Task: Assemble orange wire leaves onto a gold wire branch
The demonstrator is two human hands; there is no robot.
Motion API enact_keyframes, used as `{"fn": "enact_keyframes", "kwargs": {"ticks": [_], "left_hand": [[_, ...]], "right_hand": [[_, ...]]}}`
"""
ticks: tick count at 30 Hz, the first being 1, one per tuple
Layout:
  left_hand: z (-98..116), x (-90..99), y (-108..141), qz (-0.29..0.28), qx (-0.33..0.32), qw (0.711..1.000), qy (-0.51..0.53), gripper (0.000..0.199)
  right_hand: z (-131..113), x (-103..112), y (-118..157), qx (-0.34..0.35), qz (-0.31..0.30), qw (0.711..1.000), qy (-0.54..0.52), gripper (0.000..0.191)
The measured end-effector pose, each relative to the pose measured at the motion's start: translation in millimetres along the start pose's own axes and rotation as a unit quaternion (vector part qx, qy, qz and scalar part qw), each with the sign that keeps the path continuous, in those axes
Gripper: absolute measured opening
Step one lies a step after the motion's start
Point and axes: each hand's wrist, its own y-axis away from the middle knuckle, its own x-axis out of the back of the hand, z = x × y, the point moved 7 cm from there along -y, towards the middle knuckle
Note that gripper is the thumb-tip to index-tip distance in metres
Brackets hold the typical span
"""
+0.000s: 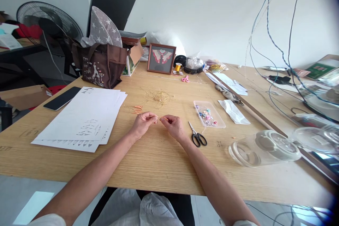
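Above the middle of the desk, my left hand (145, 124) and my right hand (173, 126) face each other, thumbs and forefingers pinched. A thin orange-gold strand (164, 118) shows faintly at the fingertips; its full shape is too small to make out. Just beyond my left hand lie several small orange thread-wrapped pieces (137, 109) with fine wire stems. Farther back spreads a loose tangle of fine gold wire (159, 97). Black-handled scissors (197, 137) rest to the right of my right wrist, blades half apart. Behind them is a clear plastic tray (209, 113) with several small spools.
Sheets of white paper (76, 113) and a dark tablet-like slab (62, 98) lie at left. A brown bag (104, 65), a framed piece (161, 58), a yellow thread spool (178, 67) and pink scissors (185, 78) stand behind. A clear jar (262, 148) lies at right.
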Motion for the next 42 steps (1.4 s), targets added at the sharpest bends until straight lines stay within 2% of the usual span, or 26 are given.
{"fn": "enact_keyframes", "kwargs": {"ticks": [4,8,11,14,18,21,25,28,30,36,39,42], "left_hand": [[-4,5.2,-1,0.04,0.027,0.997,0.055,0.018],[-8,10.4,-1,0.076,0.037,0.995,0.044,0.019],[-9,13.9,-1,0.086,0.025,0.996,-0.012,0.019],[-5,13.8,-1,0.068,-0.011,0.992,-0.11,0.02],[1,11.5,0,0.054,-0.065,0.968,-0.238,0.02],[5,3.5,1,0.013,-0.103,0.956,-0.276,0.017],[6,-6.9,3,-0.047,-0.107,0.966,-0.233,0.014],[5,-6.3,2,-0.043,-0.071,0.985,-0.152,0.013],[3,-2.9,1,-0.022,-0.043,0.995,-0.091,0.014],[-5,9.1,-1,0.068,0.016,0.997,0.035,0.02],[-7,11.1,0,0.084,0.024,0.996,0.03,0.02],[-7,12.8,0,0.087,0.006,0.996,-0.019,0.021]], "right_hand": [[-5,-9,5,0.03,-0.007,0.999,0.023,0.031],[-13,-13,9,0.064,-0.003,0.996,0.055,0.028],[-18,-13,11,0.086,0.003,0.993,0.079,0.025],[-23,-15,13,0.117,0.004,0.987,0.11,0.025],[-26,-14,15,0.145,0.016,0.976,0.16,0.026],[-28,-7,13,0.151,0.036,0.974,0.167,0.025],[-18,6,6,0.093,0.054,0.988,0.113,0.024],[-6,9,0,0.027,0.03,0.998,0.039,0.026],[-1,6,-2,0.008,0.009,1.0,0.007,0.029],[-1,-10,3,0.028,-0.012,0.999,0.009,0.034],[-5,-15,7,0.056,-0.011,0.998,0.024,0.032],[-12,-17,10,0.082,-0.004,0.995,0.057,0.029]]}}
